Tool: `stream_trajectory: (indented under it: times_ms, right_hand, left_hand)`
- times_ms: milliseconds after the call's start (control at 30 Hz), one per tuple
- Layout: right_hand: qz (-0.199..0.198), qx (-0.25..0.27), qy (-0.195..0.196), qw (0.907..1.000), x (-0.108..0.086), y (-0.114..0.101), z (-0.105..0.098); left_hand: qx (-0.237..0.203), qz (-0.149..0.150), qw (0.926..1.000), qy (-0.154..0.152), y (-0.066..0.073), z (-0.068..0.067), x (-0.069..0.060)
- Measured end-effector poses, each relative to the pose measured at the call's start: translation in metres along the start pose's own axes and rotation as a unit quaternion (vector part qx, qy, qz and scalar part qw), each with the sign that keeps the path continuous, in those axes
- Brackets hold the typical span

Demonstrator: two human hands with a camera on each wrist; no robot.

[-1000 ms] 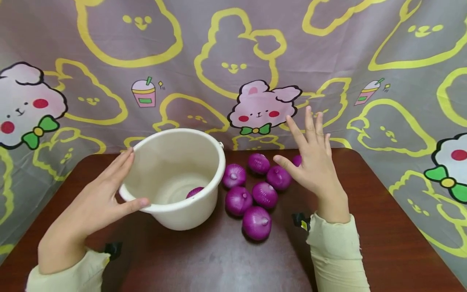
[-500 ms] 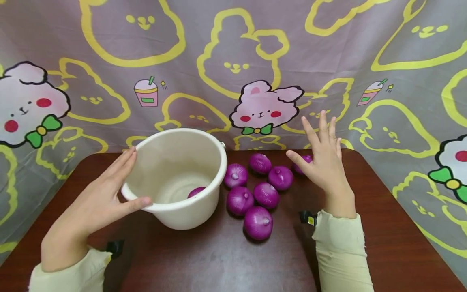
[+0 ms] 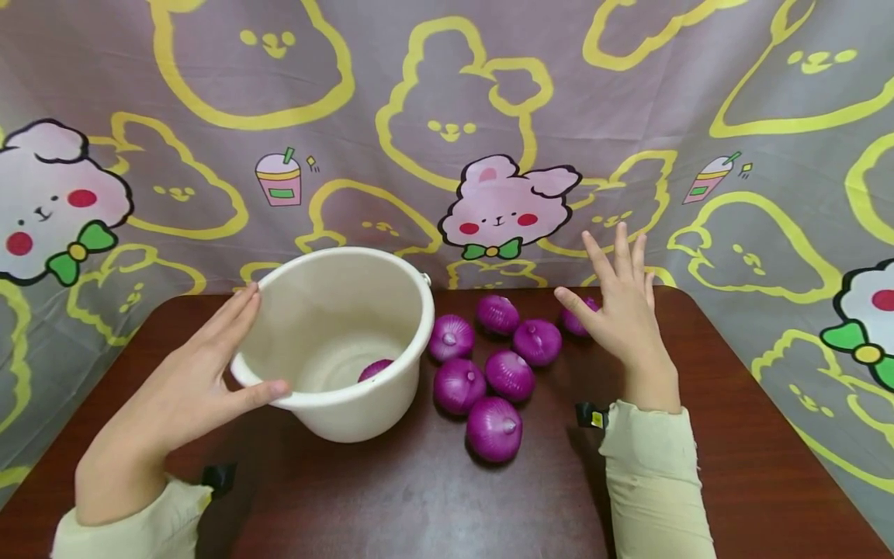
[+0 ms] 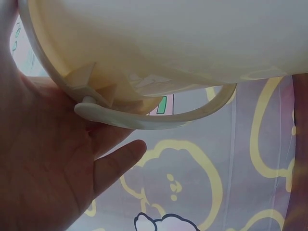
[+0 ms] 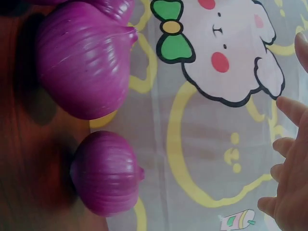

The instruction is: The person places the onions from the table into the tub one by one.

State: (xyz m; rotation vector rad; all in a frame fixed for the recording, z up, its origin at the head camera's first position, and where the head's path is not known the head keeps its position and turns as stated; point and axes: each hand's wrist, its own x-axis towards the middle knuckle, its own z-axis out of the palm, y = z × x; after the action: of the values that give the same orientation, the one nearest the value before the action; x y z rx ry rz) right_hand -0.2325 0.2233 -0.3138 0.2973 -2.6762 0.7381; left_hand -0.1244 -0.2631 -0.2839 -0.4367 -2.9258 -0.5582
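Note:
A white plastic bucket [image 3: 426,322] stands on the left of the table, with one purple onion [image 3: 375,369] partly visible inside. My left hand [image 3: 171,380] holds the bucket's near left rim, its thumb lying on the edge and its fingertips at the rim farther back. The left wrist view shows the palm beside the bucket's handle [image 4: 163,120]. Several purple onions lie right of the bucket, the nearest onion [image 3: 493,429] toward the front. My right hand [image 3: 625,310] hovers with spread fingers, holding nothing, by the farthest right onion [image 3: 574,320], which it partly hides.
The dark brown table [image 3: 391,505] has rounded far corners. A grey cloth [image 3: 391,116] with yellow outlines and cartoon rabbits hangs behind it. Small black devices sit by both wrists, the right device [image 3: 590,415] bearing a yellow mark.
My right hand has moved right and slightly down, away from the onion group, uncovering more of the farthest right onion. My left hand and the bucket stay in place.

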Motion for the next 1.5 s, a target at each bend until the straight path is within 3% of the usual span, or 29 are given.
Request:
stream_trajectory:
  times_ms: [467, 1500]
  right_hand:
    - [0.037, -0.002, -0.042, 0.9985, 0.003, 0.018, 0.009]
    - [0.054, 0.003, -0.107, 0.9928, 0.01, 0.048, 0.033]
  left_hand:
    - [0.003, 0.002, 1.0, -0.001, -0.001, 0.001, 0.0]
    - [0.005, 0.0, 1.0, 0.0, -0.001, 0.001, 0.0]
